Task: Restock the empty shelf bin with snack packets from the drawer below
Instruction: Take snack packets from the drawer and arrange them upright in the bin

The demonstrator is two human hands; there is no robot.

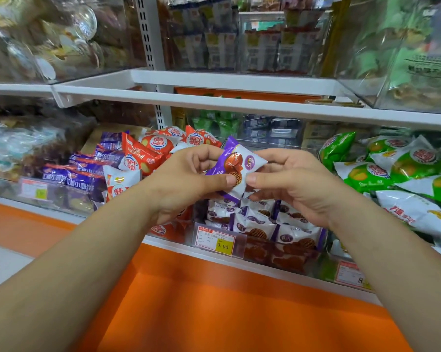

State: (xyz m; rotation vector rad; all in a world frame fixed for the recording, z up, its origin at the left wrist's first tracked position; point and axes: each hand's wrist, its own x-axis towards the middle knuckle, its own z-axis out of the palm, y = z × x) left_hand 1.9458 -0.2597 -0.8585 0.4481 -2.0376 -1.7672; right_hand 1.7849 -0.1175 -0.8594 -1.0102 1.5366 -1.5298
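A purple and white snack packet (235, 166) with a waffle picture is held up between both hands, tilted. My left hand (189, 181) pinches its lower left edge with thumb and fingers. My right hand (290, 184) grips its right side, thumb on the lower corner. Directly below the hands, a clear shelf bin (239, 246) with a 9.90 price tag on its front wall holds several matching purple and white packets (267, 224). The drawer below is not in view.
Red and orange packets (150, 151) and dark purple packets (72, 176) fill the bin on the left. Green packets (397, 171) fill the bin on the right. A white shelf edge (214, 100) runs overhead. An orange ledge (214, 301) lies in front.
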